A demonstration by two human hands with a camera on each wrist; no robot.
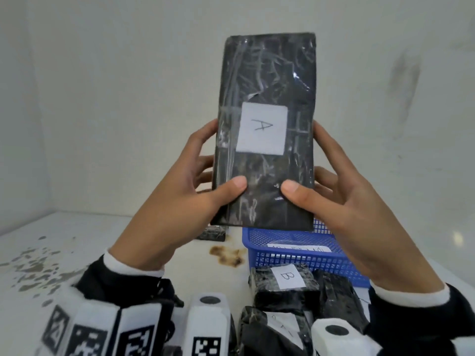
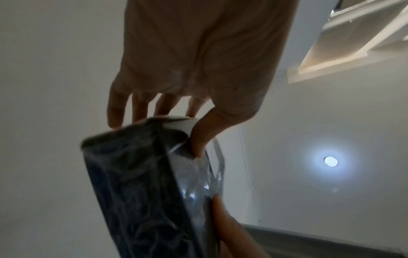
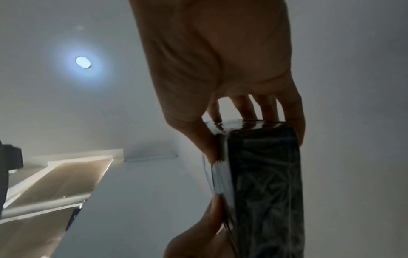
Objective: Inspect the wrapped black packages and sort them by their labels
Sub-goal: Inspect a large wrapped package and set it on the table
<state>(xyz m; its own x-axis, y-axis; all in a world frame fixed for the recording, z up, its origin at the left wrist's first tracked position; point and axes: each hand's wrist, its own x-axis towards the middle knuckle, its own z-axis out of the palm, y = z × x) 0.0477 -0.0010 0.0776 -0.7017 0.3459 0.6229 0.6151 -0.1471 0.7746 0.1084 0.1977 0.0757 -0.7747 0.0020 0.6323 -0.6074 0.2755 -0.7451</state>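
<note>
Overhead, plain white wall above a stained white table (image 1: 77, 253); both hands, left hand (image 1: 180, 201) and right hand (image 1: 347, 209), gripping one upright black package (image 1: 264, 80).

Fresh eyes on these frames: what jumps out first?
The tall black wrapped package held upright mid-frame, its white label reading "A", gripped at the lower edges by the left hand and right hand. Below right, a blue basket sits on the table behind a package labelled "B".

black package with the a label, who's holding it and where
Both hands grip the black package by its lower half: left hand on its left edge, right hand on its right, thumbs in front.
</note>
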